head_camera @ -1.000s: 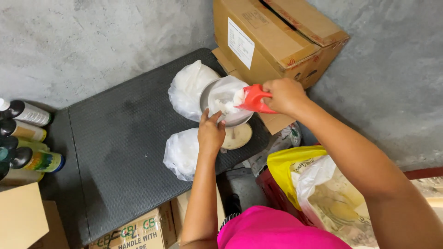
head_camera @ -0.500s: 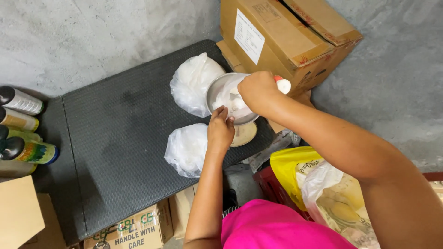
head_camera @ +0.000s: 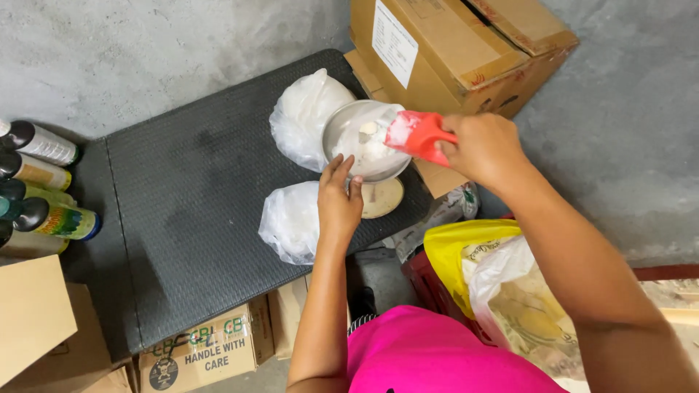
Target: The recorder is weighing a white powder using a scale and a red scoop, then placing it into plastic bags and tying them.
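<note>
Two tied clear bags of white powder [head_camera: 309, 116] already lie filled just beyond and below our left hand [head_camera: 339, 200], which rests open-fingered on the round metal pan's [head_camera: 349, 135] rim. Our right hand [head_camera: 484, 149] clenches the red plastic scoop [head_camera: 416, 135], tipped over the partly filled pan.

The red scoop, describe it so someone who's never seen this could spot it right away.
Find the dark textured mat on the floor. At its far right edge stands a metal bowl on a pale base. The red scoop is held over it in the right hand, the only bright red tool among white bags.
</note>
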